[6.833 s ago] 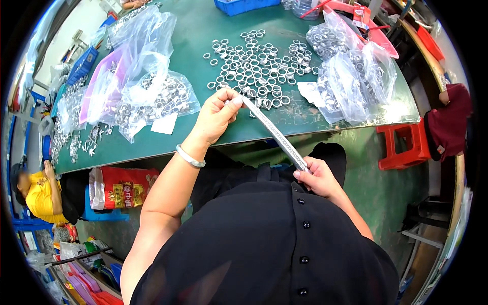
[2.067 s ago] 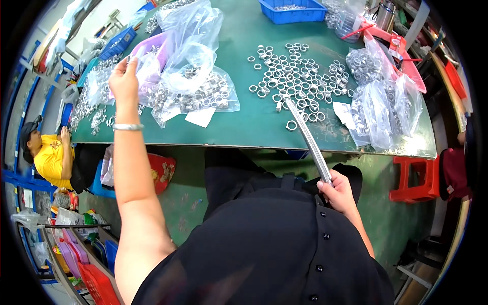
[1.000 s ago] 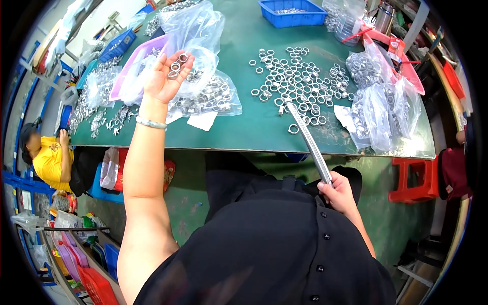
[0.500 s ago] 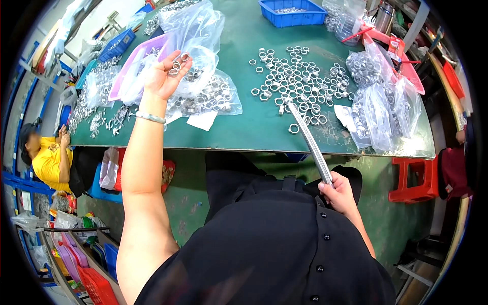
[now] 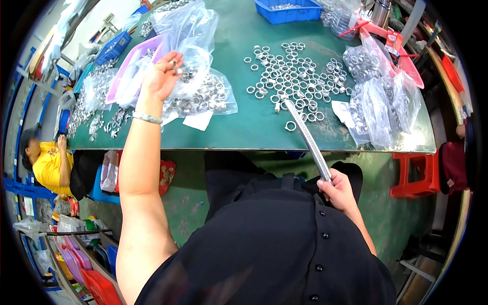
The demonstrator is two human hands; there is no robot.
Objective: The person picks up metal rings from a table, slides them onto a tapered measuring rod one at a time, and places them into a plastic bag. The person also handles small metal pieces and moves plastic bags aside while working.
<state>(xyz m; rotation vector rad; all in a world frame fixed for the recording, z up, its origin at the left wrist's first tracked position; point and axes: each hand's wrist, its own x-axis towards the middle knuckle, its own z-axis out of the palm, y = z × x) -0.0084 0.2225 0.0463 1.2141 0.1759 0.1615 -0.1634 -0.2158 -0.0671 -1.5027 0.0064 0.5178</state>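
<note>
My left hand [image 5: 160, 76] is raised over the left part of the green table, palm up with bent fingers. A silver metal ring [image 5: 174, 64] rests at its fingers; whether more rings are among them is hard to see. Below it lies a clear plastic bag [image 5: 223, 104] full of rings. At the front of my body, my right hand [image 5: 339, 189] is closed round the near end of a ring mandrel [image 5: 311, 141], a long metal stick with fine scale marks. Its far tip reaches the edge of a spread of loose rings [image 5: 300, 76].
Filled clear bags [image 5: 377, 114] lie beside a pink tray [image 5: 410, 71] on the right. A purple basin [image 5: 116, 84] and a blue basket [image 5: 290, 13] stand on the table [image 5: 249, 134]. A red stool [image 5: 414, 175] is at right; a person in yellow [image 5: 48, 165] sits at left.
The fingers of my left hand have shifted, and fewer rings show at them than before. My right hand keeps its hold on the mandrel. The whole view has moved slightly.
</note>
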